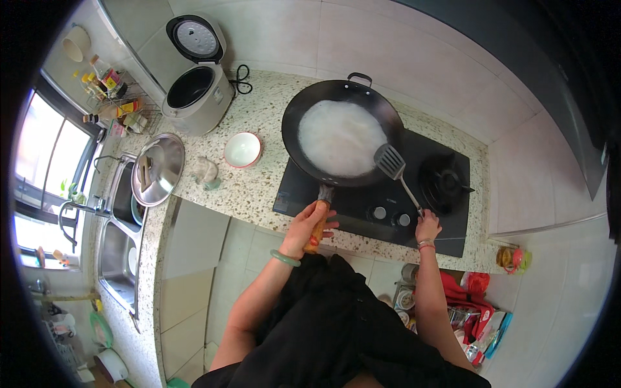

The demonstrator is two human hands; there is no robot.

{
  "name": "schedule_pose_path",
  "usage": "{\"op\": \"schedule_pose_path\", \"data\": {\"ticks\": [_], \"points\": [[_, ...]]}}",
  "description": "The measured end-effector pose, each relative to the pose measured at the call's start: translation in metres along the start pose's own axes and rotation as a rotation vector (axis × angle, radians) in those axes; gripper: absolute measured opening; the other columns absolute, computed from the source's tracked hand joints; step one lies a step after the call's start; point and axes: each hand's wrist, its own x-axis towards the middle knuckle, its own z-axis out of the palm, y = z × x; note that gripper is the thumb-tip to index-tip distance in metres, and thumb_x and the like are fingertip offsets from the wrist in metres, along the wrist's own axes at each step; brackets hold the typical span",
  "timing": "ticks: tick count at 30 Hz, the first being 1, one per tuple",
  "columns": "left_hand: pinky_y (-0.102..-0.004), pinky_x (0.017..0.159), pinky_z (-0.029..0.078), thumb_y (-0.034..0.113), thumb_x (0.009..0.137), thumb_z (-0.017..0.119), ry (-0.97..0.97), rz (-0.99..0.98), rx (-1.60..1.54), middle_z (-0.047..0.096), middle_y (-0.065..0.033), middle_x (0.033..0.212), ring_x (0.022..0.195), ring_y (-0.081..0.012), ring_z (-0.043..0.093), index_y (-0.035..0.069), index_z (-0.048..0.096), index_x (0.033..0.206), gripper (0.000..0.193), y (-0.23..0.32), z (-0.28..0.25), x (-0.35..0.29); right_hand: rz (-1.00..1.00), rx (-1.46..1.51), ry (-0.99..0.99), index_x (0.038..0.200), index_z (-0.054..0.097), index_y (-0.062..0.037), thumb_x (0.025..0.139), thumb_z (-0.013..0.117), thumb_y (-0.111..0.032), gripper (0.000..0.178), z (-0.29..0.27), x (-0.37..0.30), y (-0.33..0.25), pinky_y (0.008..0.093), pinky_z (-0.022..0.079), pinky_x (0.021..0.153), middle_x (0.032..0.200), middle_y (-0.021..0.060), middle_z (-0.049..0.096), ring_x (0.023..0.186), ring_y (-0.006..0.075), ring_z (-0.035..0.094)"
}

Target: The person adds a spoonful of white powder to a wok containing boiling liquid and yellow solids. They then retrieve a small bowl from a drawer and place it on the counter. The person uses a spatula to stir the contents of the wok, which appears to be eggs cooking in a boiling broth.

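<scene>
A large dark wok (294, 119) sits over the left burner, holding a white, frothy liquid (339, 139). My left hand (309, 227) is wrapped around the wok's wooden handle (317, 236), and a green bangle circles that wrist. In my right hand (427, 227) is the handle end of a slotted metal spatula (391, 161). Its blade rests at the wok's right rim, near the edge of the liquid. Whether the blade touches the rim, I cannot tell.
The black gas hob (362, 207) has a bare right burner (446, 183). Left of the wok stand a bowl (244, 150), a small glass jar (208, 174), an open rice cooker (200, 97) and a steel lid (158, 169) beside the sink (118, 258). A range hood (517, 58) overhangs the upper right.
</scene>
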Motion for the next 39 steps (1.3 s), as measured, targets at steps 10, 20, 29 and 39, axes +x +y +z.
{"op": "schedule_pose_path", "data": {"ticks": [10,20,29,39], "points": [[-0.0359,0.065,0.060,0.038,0.100,0.057,-0.099,-0.167,-0.018,0.060,-0.0163,0.128,0.095,-0.0311,0.070,0.007,0.041,0.137,0.052,0.008,-0.001,-0.002,-0.142,0.383,0.016,0.116,0.060,-0.0132,0.091,0.066,-0.020,0.027,-0.140,-0.039,-0.060,0.0422,0.050,0.072,0.090,0.0088,0.067,0.082,0.0302,0.064],[-0.0343,0.066,0.060,0.038,0.099,0.058,-0.146,-0.229,-0.004,0.059,-0.0145,0.128,0.095,-0.0271,0.070,0.007,0.041,0.136,0.051,0.012,-0.001,0.000,-0.449,0.028,0.096,0.115,0.064,-0.0148,0.081,0.068,-0.009,0.035,-0.274,-0.025,-0.151,0.0472,0.053,0.072,0.091,0.0148,0.063,0.084,0.0386,0.064],[-0.0310,0.069,0.057,0.041,0.099,0.057,-0.174,-0.239,-0.056,0.060,-0.0133,0.126,0.098,-0.0237,0.068,0.007,0.041,0.135,0.052,0.011,-0.007,0.002,-0.360,-0.289,0.049,0.096,0.073,-0.0166,0.078,0.074,-0.018,0.018,-0.319,-0.042,-0.208,0.0417,0.053,0.066,0.082,0.0098,0.071,0.078,0.0314,0.068],[-0.0287,0.052,0.053,0.041,0.097,0.061,-0.208,-0.298,-0.104,0.065,-0.0125,0.109,0.062,-0.0148,0.060,0.008,0.045,0.121,0.044,0.007,-0.014,0.008,-0.493,-0.396,-0.028,0.089,0.076,-0.0160,0.077,0.074,-0.023,0.014,-0.344,-0.045,-0.262,0.0401,0.053,0.067,0.080,0.0090,0.071,0.077,0.0300,0.068]]}}
